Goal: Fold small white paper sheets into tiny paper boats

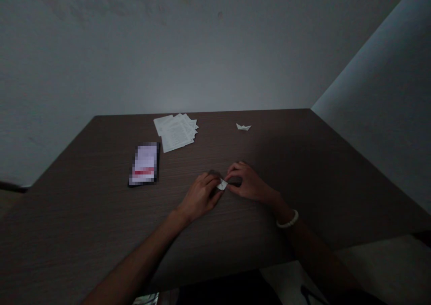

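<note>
- Right at the centre of the action, a small folded piece of white paper (222, 185) is pinched between both hands, just above the near middle of the worktop (269, 161)!
- The left hand (200, 196) is curled almost closed, its fingers wrapped over the paper's left side and hiding part of it.
- The right hand (247, 182) comes in from the other side, fingers bent and nearly closed, fingertips (228, 176) on the paper's right edge.
- A white beaded bracelet (287, 219) sits on the right wrist, well back from the paper.
- Up ahead, beyond the right hand, a finished-looking white paper boat (243, 127) sits near the far edge, well apart from the hands.
- Over to the far left, a loose stack of printed sheets (175, 131) is fanned out near the back wall (202, 49).
- Nearer the left hand, a dark phone (144, 163) lies flat, its pixelated face unreadable, and it's beside the hand, not touching it.
</note>
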A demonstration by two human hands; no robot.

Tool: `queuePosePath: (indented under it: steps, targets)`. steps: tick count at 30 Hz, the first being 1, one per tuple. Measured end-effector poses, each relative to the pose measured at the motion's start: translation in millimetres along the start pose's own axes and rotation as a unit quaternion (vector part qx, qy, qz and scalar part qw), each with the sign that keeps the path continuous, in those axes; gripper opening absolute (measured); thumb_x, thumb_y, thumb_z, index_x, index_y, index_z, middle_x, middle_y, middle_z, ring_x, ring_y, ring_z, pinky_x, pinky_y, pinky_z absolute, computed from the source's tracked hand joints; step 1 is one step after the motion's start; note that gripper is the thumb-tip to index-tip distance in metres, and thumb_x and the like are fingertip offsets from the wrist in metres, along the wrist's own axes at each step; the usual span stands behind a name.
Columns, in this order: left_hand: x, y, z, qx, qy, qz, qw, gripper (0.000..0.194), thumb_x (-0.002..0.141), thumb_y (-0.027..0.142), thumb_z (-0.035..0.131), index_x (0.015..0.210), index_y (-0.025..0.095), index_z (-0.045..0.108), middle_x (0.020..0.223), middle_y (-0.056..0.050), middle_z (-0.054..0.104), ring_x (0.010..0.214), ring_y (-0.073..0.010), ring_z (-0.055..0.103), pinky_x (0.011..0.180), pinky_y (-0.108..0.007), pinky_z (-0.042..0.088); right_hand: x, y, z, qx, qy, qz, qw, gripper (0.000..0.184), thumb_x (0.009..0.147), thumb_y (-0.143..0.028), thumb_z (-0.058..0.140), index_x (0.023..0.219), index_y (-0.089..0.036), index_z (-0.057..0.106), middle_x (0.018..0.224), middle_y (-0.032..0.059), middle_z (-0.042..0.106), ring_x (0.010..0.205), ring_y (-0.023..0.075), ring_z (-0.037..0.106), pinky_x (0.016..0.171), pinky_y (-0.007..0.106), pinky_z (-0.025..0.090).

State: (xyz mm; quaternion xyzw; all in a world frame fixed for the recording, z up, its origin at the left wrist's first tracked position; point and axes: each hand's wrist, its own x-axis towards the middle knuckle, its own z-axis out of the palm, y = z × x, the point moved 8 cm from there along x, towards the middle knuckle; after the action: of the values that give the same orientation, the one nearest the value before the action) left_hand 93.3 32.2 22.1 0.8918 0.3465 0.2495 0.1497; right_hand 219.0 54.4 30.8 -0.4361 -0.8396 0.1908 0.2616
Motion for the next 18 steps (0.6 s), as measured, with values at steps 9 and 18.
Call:
queuePosePath:
  steps: [9, 18]
  targets:
    - [-1.3, -1.7, -3.2, 0.001, 0.016, 0.020, 1.000, 0.019, 0.097, 0.022, 0.048, 0.104, 0.015, 0.065, 0.099, -0.008, 0.069, 0.092, -0.0214, 0.059, 0.086, -0.039, 0.049, 0.9, 0.1, 0.8, 0.009, 0.031, -0.047, 0.998, 0.006, 0.083, -0.024, 0.070, 0.088, -0.022, 0.073, 0.087, 0.0033, 0.066, 0.084, 0.0167, 0.058, 0.082, 0.034, 0.043]
    - [-3.9, -3.2, -31.0, -0.076, 0.150, 0.007, 0.986, 0.013, 0.093, 0.021, 0.055, 0.090, 0.016, 0.067, 0.082, -0.004, 0.070, 0.073, -0.0157, 0.059, 0.072, -0.031, 0.050, 1.5, -18.0, -6.1, 0.030, 0.100, -0.083, 0.991, 0.008, 0.085, -0.021, 0.066, 0.079, -0.022, 0.071, 0.081, 0.0021, 0.065, 0.077, 0.0153, 0.057, 0.074, 0.032, 0.045]
